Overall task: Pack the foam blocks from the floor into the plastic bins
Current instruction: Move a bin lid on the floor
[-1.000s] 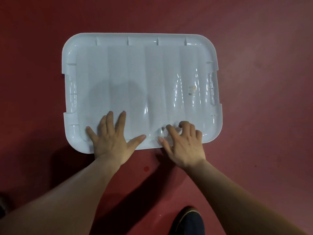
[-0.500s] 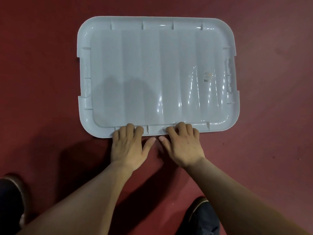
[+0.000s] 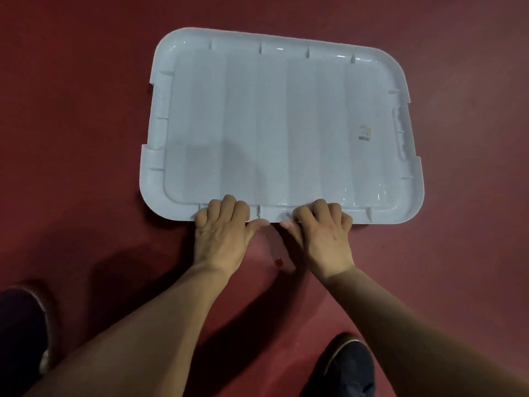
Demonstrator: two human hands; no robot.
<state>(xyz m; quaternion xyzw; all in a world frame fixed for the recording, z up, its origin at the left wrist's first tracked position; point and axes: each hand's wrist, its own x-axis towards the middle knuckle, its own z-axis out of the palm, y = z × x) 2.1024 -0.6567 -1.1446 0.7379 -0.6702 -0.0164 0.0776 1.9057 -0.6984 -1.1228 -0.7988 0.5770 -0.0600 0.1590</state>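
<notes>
An indoor work area is suggested by a smooth, dark red coated floor [image 3: 80, 116], on which a pale plastic bin lid [image 3: 280, 124] is laid flat. The exact kind of room cannot be determined.

Dark red floor [image 3: 86, 110], dimly lit

We find only one marked thing: a small sticker [image 3: 364, 133] on the pale bin lid [image 3: 257, 124], toward the right of the frame, near the lid's right rim. We see an orange-and-pale mark on its upper part and a dark barcode strip below. Both are too small and blurred for us to read any letters or digits.
</notes>
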